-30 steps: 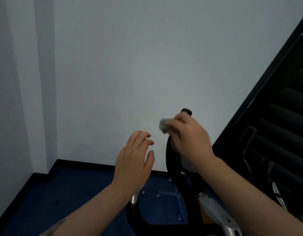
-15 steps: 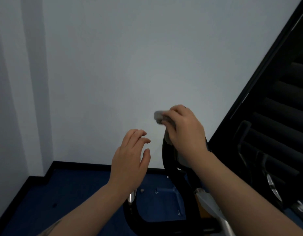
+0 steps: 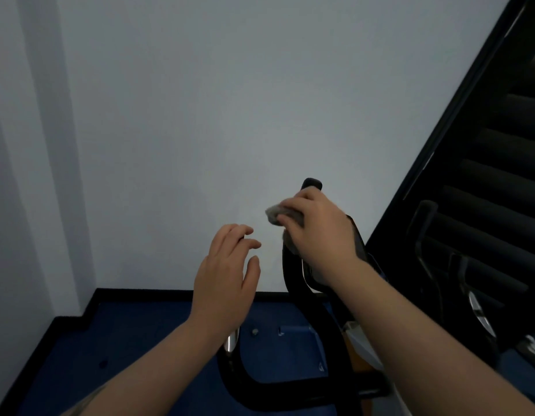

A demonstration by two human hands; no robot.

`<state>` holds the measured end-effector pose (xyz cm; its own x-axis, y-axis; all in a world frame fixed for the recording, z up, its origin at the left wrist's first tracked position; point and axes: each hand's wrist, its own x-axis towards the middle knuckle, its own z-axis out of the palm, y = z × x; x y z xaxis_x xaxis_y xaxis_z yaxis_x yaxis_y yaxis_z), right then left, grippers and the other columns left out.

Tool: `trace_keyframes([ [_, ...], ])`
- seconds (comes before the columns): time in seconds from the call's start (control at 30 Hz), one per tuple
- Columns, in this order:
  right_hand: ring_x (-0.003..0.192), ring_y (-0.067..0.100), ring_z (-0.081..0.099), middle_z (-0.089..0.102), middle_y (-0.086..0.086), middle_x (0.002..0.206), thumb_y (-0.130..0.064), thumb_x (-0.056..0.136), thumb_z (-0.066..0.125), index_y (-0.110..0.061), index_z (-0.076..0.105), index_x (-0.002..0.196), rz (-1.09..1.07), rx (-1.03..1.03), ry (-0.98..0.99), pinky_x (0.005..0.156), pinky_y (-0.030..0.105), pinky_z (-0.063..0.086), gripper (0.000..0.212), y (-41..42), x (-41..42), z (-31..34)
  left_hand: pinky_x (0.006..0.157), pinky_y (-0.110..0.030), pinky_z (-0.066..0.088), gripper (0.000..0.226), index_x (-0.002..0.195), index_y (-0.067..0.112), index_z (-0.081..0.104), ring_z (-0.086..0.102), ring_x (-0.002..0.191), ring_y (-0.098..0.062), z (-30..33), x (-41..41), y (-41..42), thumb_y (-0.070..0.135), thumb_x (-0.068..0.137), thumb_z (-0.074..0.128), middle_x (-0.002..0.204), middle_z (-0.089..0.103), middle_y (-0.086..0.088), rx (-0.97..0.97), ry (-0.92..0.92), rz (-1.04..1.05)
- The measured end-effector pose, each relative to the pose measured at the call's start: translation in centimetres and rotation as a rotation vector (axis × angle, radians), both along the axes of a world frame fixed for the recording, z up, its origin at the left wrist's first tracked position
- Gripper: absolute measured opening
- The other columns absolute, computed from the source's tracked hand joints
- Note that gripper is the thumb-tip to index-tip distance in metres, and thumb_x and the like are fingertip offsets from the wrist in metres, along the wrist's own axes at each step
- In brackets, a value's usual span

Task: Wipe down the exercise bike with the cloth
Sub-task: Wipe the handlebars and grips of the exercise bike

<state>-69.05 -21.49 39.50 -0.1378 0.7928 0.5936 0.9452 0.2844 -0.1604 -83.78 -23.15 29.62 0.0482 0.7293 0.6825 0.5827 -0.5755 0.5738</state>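
right hand (image 3: 318, 228) curled round grey crumpled cloth (image 3: 278, 214), pressing it on the black upright handlebar (image 3: 311, 184) of the exercise bike (image 3: 293, 319) | bar tip just above the grip, cloth bulging out left of it | left hand (image 3: 227, 274) relaxed, fingers loose, holding nothing, beside the grip

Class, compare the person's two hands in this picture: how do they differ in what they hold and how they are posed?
The right hand grips a grey cloth against the bike's black handlebar; the left hand holds nothing. The right hand's fingers curl round the cloth; the left hand's are loosely straight, in open air. Both are bare, backs to the camera.
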Motion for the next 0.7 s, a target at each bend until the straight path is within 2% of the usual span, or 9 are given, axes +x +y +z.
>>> trace_keyframes([
  [0.1,0.092,0.012,0.055,0.054,-0.007,0.104,-0.038,0.093,0.059,-0.026,0.069,0.107,0.002,-0.099,-0.083,0.069,0.026,0.043,0.021,-0.9,-0.2,-2.2,0.075,-0.038,0.054,0.018,0.107,0.014,0.063,0.036,0.132,-0.009,0.2,-0.1,-0.1,0.011,0.093,0.052,0.131,0.048,0.006,0.001,0.037,-0.002],
  [0.17,0.087,0.01,0.054,0.053,-0.01,0.1,-0.039,0.092,0.06,-0.028,0.07,0.106,0.031,-0.124,-0.047,0.066,0.023,0.039,0.02,-2.3,0.9,-3.6,0.073,-0.036,0.055,0.02,0.109,0.014,0.062,0.032,0.136,-0.009,0.0,-0.1,-0.2,0.01,0.091,0.056,0.136,0.045,0.005,-0.001,0.08,0.004],
  [0.27,0.088,0.011,0.056,0.053,-0.011,0.098,-0.043,0.089,0.063,-0.03,0.071,0.107,0.059,-0.223,-0.015,0.071,0.028,0.043,0.023,-3.4,2.1,-3.1,0.08,-0.022,0.051,0.025,0.114,0.015,0.06,0.017,0.145,-0.008,-0.7,-0.2,-0.2,0.006,0.092,0.052,0.147,0.036,0.008,0.014,0.091,0.011],
  [0.33,0.089,0.014,0.057,0.056,-0.008,0.098,-0.043,0.087,0.064,-0.029,0.072,0.101,0.059,-0.178,-0.01,0.073,0.033,0.047,0.022,-2.4,2.0,-1.6,0.093,-0.006,0.036,0.03,0.116,0.013,0.06,0.013,0.147,-0.008,-1.0,-0.2,-0.2,-0.001,0.093,0.047,0.151,0.033,0.009,0.042,0.069,-0.002],
  [0.4,0.087,0.014,0.057,0.056,-0.007,0.101,-0.037,0.089,0.064,-0.026,0.072,0.102,0.043,-0.023,0.042,0.071,0.033,0.047,0.019,-1.0,1.3,-0.1,0.097,0.005,0.02,0.036,0.117,0.01,0.06,0.015,0.147,-0.013,-1.1,-0.3,0.0,-0.01,0.093,0.043,0.151,0.034,0.005,0.05,0.054,-0.011],
  [0.53,0.099,0.015,0.054,0.054,-0.005,0.109,-0.027,0.093,0.06,-0.024,0.07,0.105,0.048,-0.017,-0.029,0.069,0.032,0.048,0.016,-1.1,0.5,-1.9,0.098,0.006,0.013,0.039,0.118,0.009,0.06,0.018,0.146,-0.017,-1.0,-0.3,0.0,-0.013,0.093,0.039,0.15,0.036,0.003,0.033,0.037,-0.017],
  [0.63,0.094,0.016,0.057,0.055,-0.005,0.107,-0.027,0.092,0.063,-0.022,0.069,0.11,0.059,-0.062,0.134,0.072,0.032,0.048,0.02,-3.5,1.9,-4.9,0.101,0.005,0.011,0.039,0.118,0.01,0.059,0.017,0.146,-0.015,-1.1,-0.3,-0.1,-0.013,0.094,0.039,0.15,0.036,0.003,0.027,0.016,-0.023],
  [0.7,0.092,0.016,0.058,0.055,-0.008,0.105,-0.032,0.09,0.065,-0.025,0.07,0.111,0.081,-0.127,0.168,0.076,0.034,0.049,0.024,-4.3,3.0,-4.9,0.104,0.002,0.011,0.04,0.118,0.01,0.059,0.019,0.146,-0.017,-1.0,-0.2,-0.1,-0.014,0.093,0.039,0.149,0.037,0.002,0.018,0.0,-0.042],
])
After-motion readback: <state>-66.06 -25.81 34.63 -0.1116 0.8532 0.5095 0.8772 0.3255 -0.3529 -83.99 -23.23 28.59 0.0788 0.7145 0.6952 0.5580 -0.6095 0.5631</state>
